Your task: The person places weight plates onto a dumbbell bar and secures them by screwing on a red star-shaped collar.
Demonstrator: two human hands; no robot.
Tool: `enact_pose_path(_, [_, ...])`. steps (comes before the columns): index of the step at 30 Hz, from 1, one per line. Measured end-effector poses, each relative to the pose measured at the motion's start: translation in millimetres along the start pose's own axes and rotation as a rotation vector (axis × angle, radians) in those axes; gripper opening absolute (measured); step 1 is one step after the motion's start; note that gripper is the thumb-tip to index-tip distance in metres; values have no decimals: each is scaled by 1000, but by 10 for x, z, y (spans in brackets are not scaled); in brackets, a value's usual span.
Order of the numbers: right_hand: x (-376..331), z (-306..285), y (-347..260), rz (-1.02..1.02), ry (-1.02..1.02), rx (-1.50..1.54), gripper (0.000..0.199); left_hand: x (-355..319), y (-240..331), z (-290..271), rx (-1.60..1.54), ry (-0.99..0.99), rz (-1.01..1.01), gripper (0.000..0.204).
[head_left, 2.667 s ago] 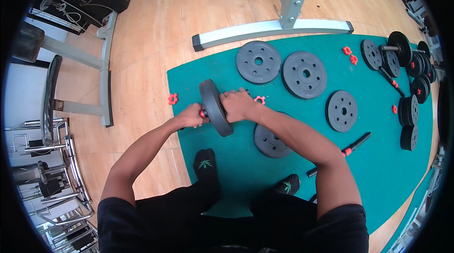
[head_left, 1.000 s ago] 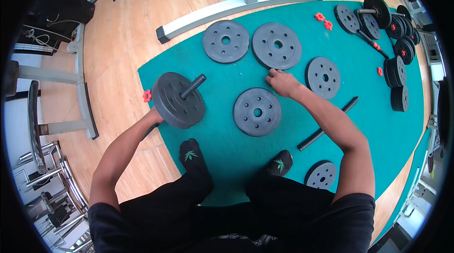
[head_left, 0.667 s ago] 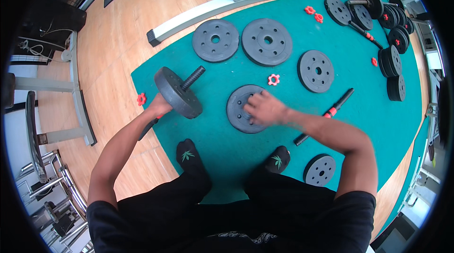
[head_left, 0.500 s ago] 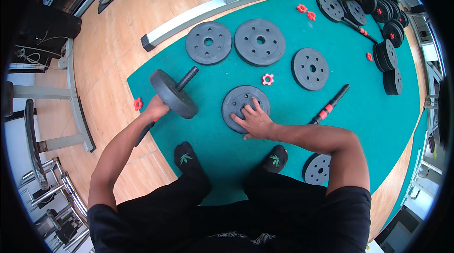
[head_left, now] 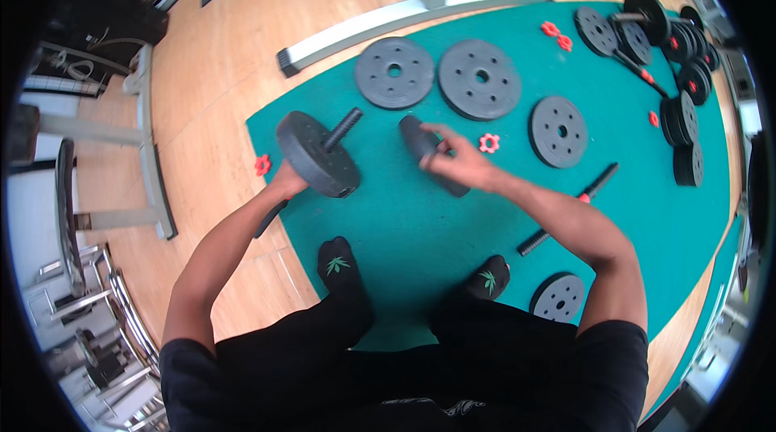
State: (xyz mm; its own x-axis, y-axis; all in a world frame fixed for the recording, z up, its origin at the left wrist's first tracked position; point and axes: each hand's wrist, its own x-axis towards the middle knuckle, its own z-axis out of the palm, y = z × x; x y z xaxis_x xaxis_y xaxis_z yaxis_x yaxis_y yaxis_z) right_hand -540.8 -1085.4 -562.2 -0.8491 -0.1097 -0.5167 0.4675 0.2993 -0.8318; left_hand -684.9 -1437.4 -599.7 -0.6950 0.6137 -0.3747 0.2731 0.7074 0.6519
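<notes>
Over at the mat's left edge, a red star collar [head_left: 262, 164], and just right of it the left hand [head_left: 291, 179] has the dumbbell bar [head_left: 343, 130] gripped below its mounted plate [head_left: 311, 155]; that disc hides most of the fingers, threaded end poking up and right beyond it. Mid-mat, here's the right hand [head_left: 465, 161], slightly blurred, fingers bent and gripping the loose plate [head_left: 415, 136]! It's tilted steeply, lying left of those fingertips, apart from the threaded end. Two flat plates [head_left: 394, 72] sit toward the green mat's [head_left: 396, 270] upper edge, another red collar [head_left: 489, 143] just right of the right fingers, and stacked plates [head_left: 679, 121] by the right edge.
</notes>
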Motion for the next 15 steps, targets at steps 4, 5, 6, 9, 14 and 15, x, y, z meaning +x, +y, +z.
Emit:
enact_pose_path(4, [301, -154, -150, 62, 47, 721, 59, 103, 11, 39, 26, 6, 72, 43])
enact_pose_path(5, [404, -88, -204, 15, 92, 627, 58, 107, -29, 20, 6, -10, 74, 42])
enact_pose_path(6, [492, -29, -263, -33, 140, 535, 58, 106, -61, 11, -14, -27, 77, 42])
enact_pose_path(9, [607, 154, -381, -76, 136, 428, 60, 79, -140, 83, 1, 55, 68, 38])
enact_pose_path(14, [760, 287, -525, -100, 85, 468, 66, 174, -192, 128, 256, 36, -6, 27])
enact_pose_path(15, [801, 296, -517, -124, 92, 410, 67, 183, -119, 116, 283, 2, -70, 25])
